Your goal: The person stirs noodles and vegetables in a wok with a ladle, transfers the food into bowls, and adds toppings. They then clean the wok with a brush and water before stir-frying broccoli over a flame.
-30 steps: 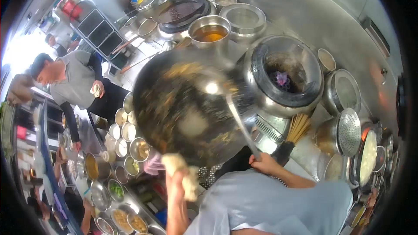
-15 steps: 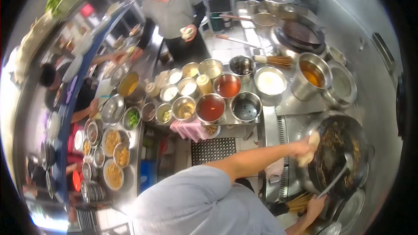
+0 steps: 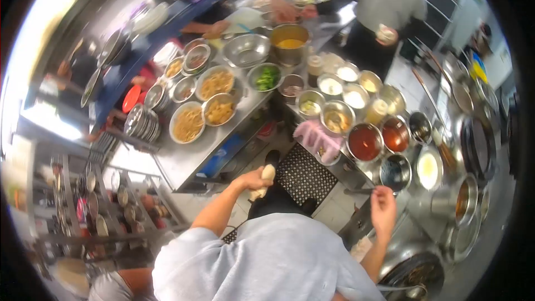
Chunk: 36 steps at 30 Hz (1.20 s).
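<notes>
My left hand [image 3: 251, 180] is closed around a folded cream cloth [image 3: 268, 172], held out over the floor in front of me. To the right, my right hand [image 3: 383, 212] is raised near the counter's corner, its fingers curled together; whether something small is in them is hidden. Close to that hand stands a metal pot of dark liquid [image 3: 395, 171]. Below it, at the lower right, is a wok [image 3: 432, 261] with dark food residue. A ladle [image 3: 413, 288] rests in the wok, apart from my hand.
Metal bowls of red sauce [image 3: 365, 141] and other ingredients crowd the counter. On the left table are bowls of noodles [image 3: 188, 123], chopped greens [image 3: 265, 77] and stacked metal dishes [image 3: 142, 125]. A perforated black mat [image 3: 306, 174] covers the floor. A co-worker [image 3: 384, 0] stands beyond.
My view has swung left, away from the stove. My left hand has left the wok's edge with the cloth. My right hand has let go of the ladle and risen beside the counter.
</notes>
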{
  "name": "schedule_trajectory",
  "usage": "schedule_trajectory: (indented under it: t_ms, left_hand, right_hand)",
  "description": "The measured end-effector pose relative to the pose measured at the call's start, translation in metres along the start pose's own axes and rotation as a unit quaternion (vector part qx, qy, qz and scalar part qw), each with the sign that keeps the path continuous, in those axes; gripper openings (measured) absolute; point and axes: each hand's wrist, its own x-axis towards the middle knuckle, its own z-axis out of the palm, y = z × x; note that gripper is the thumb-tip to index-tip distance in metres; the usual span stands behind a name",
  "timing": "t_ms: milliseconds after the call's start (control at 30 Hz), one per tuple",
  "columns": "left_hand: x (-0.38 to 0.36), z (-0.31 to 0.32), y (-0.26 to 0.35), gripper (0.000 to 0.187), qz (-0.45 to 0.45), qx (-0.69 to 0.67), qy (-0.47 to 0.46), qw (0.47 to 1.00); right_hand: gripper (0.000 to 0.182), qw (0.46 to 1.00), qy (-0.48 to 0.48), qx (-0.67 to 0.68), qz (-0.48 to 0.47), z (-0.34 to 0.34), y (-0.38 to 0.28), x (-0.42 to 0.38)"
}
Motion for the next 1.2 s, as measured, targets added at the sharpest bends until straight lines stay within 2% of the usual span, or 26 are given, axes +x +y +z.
schedule_trajectory:
  t_ms: [33, 133, 200, 267, 333, 400, 467, 500, 533, 567, 600, 633, 733, 767, 800, 867, 933, 967, 1067, 1133, 1200]
  left_hand:
    - [-0.005, -0.002, -0.02, 0.082, -0.018, -0.05, 0.018, 0.998]
    - [-0.028, 0.015, -0.061, 0.081, 0.017, -0.203, 0.083, 0.976]
    - [-0.051, 0.021, -0.063, 0.08, -0.015, -0.263, 0.066, 0.962]
    - [-0.031, 0.062, -0.112, 0.081, -0.022, -0.261, 0.095, 0.96]
    - [-0.022, 0.054, -0.135, 0.081, -0.033, -0.32, 0.115, 0.94]
    - [-0.03, 0.044, -0.153, 0.081, -0.045, -0.371, 0.121, 0.92]
    - [-0.047, -0.004, -0.146, 0.081, -0.047, -0.411, 0.127, 0.902]
    - [-0.066, -0.033, -0.126, 0.08, -0.045, -0.418, 0.13, 0.898]
    - [-0.063, -0.037, -0.139, 0.08, -0.041, -0.46, 0.143, 0.875]
    - [-0.067, -0.038, -0.15, 0.079, -0.036, -0.492, 0.157, 0.856]
    - [-0.072, -0.038, -0.159, 0.078, -0.033, -0.521, 0.17, 0.836]
    - [-0.077, -0.037, -0.162, 0.076, -0.067, -0.519, 0.188, 0.831]
    - [-0.082, -0.024, -0.159, 0.073, -0.086, -0.566, 0.202, 0.795]
    - [-0.08, -0.013, -0.163, 0.071, -0.076, -0.608, 0.192, 0.767]
    - [-0.077, -0.003, -0.157, 0.071, -0.084, -0.627, 0.21, 0.745]
    - [-0.073, 0.006, -0.148, 0.071, -0.104, -0.651, 0.249, 0.71]
    - [-0.064, 0.014, -0.138, 0.064, -0.099, -0.668, 0.282, 0.681]
    - [-0.063, 0.004, -0.126, 0.062, -0.099, -0.679, 0.287, 0.668]
    - [-0.051, -0.004, -0.11, 0.055, -0.089, -0.694, 0.314, 0.641]
    - [-0.038, -0.005, -0.103, 0.055, -0.065, -0.718, 0.322, 0.614]
    - [-0.025, 0.003, -0.101, 0.057, -0.065, -0.704, 0.325, 0.628]
  right_hand:
    - [0.017, 0.998, -0.051, -0.009, -0.037, 0.027, -0.018, 0.024]
    - [0.014, 0.974, -0.194, 0.006, -0.112, 0.122, -0.059, 0.08]
    - [0.016, 0.944, -0.279, 0.023, -0.175, 0.195, -0.086, 0.112]
    - [0.019, 0.924, -0.321, 0.049, -0.201, 0.275, -0.103, 0.14]
    - [0.024, 0.913, -0.362, 0.065, -0.179, 0.356, -0.11, 0.174]
    - [0.04, 0.915, -0.4, 0.029, -0.04, 0.406, -0.16, 0.198]
    - [0.061, 0.921, -0.368, 0.107, -0.063, 0.479, -0.154, 0.23]
    - [0.07, 0.927, -0.358, 0.11, -0.03, 0.516, -0.154, 0.249]
    - [0.079, 0.928, -0.356, 0.108, 0.008, 0.557, -0.153, 0.263]
    - [0.081, 0.934, -0.349, 0.077, -0.004, 0.576, -0.148, 0.271]
    - [0.083, 0.938, -0.342, 0.048, -0.016, 0.59, -0.142, 0.277]
    - [0.085, 0.943, -0.331, 0.017, -0.029, 0.596, -0.141, 0.277]
    - [0.085, 0.908, -0.336, -0.156, -0.194, 0.593, -0.139, 0.283]
    - [0.08, 0.902, -0.338, -0.208, -0.171, 0.585, -0.157, 0.278]
    - [0.077, 0.884, -0.357, -0.237, -0.185, 0.579, -0.175, 0.28]
    - [0.07, 0.852, -0.39, -0.281, -0.209, 0.575, -0.214, 0.291]
    - [0.061, 0.821, -0.405, -0.212, -0.342, 0.566, -0.255, 0.298]
    - [0.056, 0.795, -0.411, -0.173, -0.411, 0.562, -0.272, 0.304]
    - [0.041, 0.66, -0.497, -0.338, -0.451, 0.538, -0.295, 0.316]
    - [0.024, 0.513, -0.558, -0.431, -0.491, 0.536, -0.26, 0.319]
    - [0.016, 0.456, -0.469, -0.443, -0.613, 0.535, -0.213, 0.311]
